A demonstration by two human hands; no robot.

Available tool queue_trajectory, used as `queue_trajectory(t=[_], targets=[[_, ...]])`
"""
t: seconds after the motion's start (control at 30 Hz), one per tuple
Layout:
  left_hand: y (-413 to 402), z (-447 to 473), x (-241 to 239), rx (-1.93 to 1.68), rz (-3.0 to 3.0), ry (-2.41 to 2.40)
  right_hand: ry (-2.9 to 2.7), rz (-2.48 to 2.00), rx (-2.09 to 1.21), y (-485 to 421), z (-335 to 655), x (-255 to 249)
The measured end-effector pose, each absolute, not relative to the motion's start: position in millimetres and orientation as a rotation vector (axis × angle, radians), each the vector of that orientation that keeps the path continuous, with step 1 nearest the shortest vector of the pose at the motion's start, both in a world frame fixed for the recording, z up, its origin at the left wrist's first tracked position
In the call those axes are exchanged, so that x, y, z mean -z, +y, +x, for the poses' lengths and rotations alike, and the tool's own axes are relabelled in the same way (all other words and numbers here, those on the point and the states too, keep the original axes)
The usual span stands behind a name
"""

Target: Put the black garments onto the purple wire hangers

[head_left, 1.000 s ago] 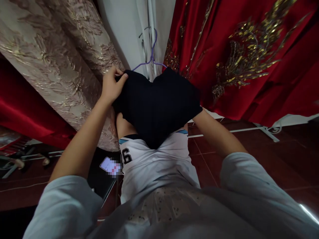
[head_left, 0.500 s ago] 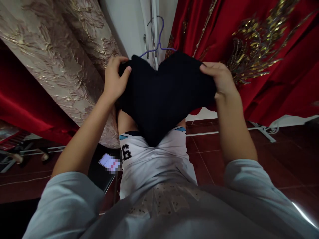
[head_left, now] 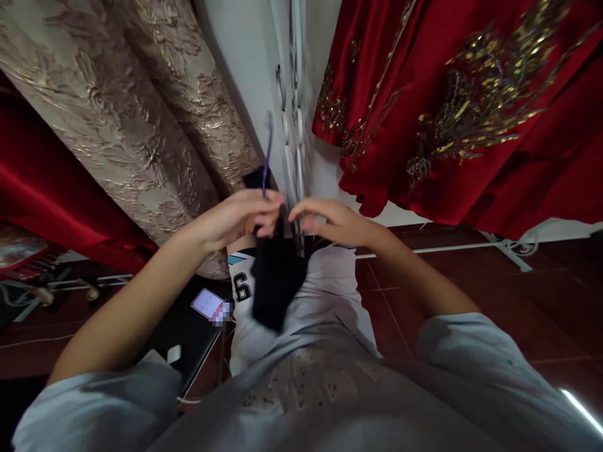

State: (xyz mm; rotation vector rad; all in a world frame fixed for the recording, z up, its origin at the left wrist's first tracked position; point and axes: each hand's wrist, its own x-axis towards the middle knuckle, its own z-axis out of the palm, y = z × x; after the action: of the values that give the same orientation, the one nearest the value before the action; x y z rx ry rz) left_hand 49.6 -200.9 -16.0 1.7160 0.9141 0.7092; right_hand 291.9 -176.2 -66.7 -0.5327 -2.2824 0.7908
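My left hand (head_left: 240, 216) grips a black garment (head_left: 273, 279) together with the purple hanger (head_left: 266, 157) it hangs on. The hanger stands edge-on, its hook rising above my fingers. The garment droops narrow and bunched over my white shorts (head_left: 301, 301), which carry a printed number. My right hand (head_left: 332, 223) is right beside the left, fingers spread and blurred, touching the top of the garment near the hanger.
A beige brocade dress (head_left: 136, 119) hangs at left and a red dress with gold embroidery (head_left: 471, 107) at right. Between them stands a white wall with a white pole (head_left: 296, 94). A phone (head_left: 207, 304) lies on a dark stool at lower left. The floor is dark red tile (head_left: 541, 295).
The garment was held spread wide between both hands. Now both hands have come together at the middle, the hanger has turned edge-on, and the garment hangs narrow and lower.
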Motion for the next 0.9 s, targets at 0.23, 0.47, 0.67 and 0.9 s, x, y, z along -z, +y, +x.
queue_trajectory(t=[0.23, 0.47, 0.67, 0.9], targets=[[-184.7, -32.7, 1.5, -0.521, 2.022, 1.152, -1.978, -0.686, -0.970, -86.0, 314.6, 109.5], [-121.5, -37.7, 8.1, -1.584, 2.454, 1.382, -1.586, -0.779, -0.955, -38.3, 327.0, 45.4], [-154.9, 25.4, 31.1, -1.650, 2.745, 1.174, -1.287, -0.750, -0.640, -22.1, 365.6, 6.7], [-161.5, 68.8, 93.1, -0.715, 2.787, 1.619, -1.069, -0.733, -0.545, -62.5, 372.0, 81.5]])
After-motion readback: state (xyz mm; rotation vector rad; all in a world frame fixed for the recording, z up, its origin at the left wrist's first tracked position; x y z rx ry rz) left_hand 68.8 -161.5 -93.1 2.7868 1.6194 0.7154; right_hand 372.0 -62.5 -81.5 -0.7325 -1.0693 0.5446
